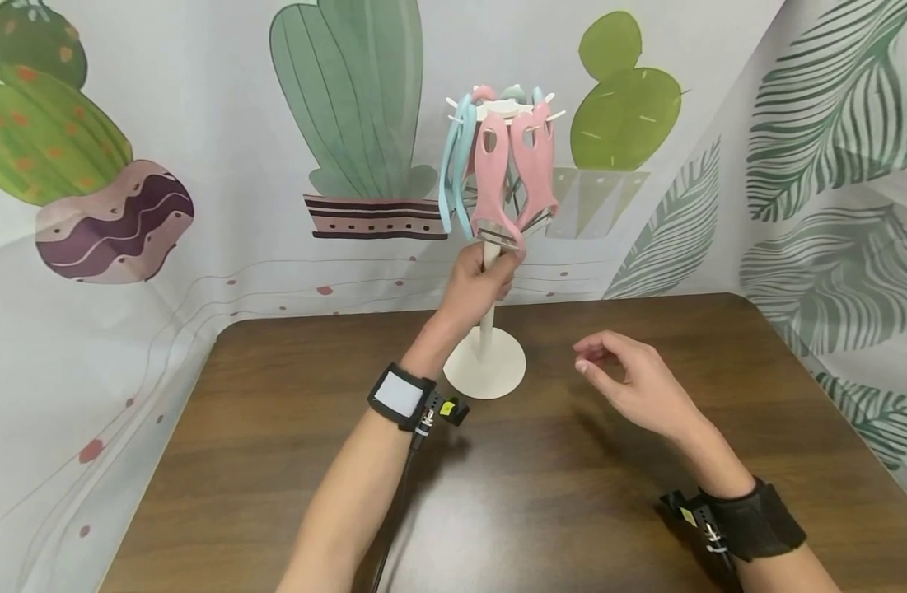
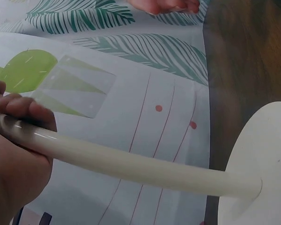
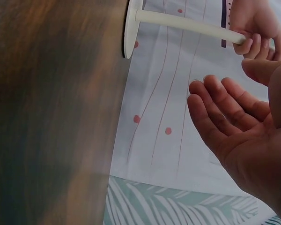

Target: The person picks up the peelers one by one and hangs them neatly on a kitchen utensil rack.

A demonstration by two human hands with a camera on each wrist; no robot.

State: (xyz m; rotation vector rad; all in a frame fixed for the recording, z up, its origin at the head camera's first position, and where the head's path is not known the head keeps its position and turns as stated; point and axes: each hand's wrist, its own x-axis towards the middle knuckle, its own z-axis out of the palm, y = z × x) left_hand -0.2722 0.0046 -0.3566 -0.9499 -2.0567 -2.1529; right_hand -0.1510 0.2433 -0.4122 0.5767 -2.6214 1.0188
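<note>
A cream stand with a round base (image 1: 490, 380) and a hooked top is at the back of the table. My left hand (image 1: 477, 284) grips its pole (image 2: 131, 164) just under the hanging tools, fingers wrapped round it. Two pink peelers (image 1: 492, 169) with metal blades hang from the front and right hooks. Light blue handles (image 1: 462, 165) hang on the left side; more pieces behind are partly hidden. To the right of the stand, my right hand (image 1: 638, 383) hovers over the table, holding nothing. Its fingers (image 3: 220, 110) are loosely bent, palm showing in the right wrist view.
The brown wooden table (image 1: 557, 511) has rounded back corners. Right behind it hangs a pale cloth (image 1: 275, 280) printed with cacti and leaves. Both wrists wear black straps (image 1: 764, 519) with small cameras, and a thin cable runs along the left forearm.
</note>
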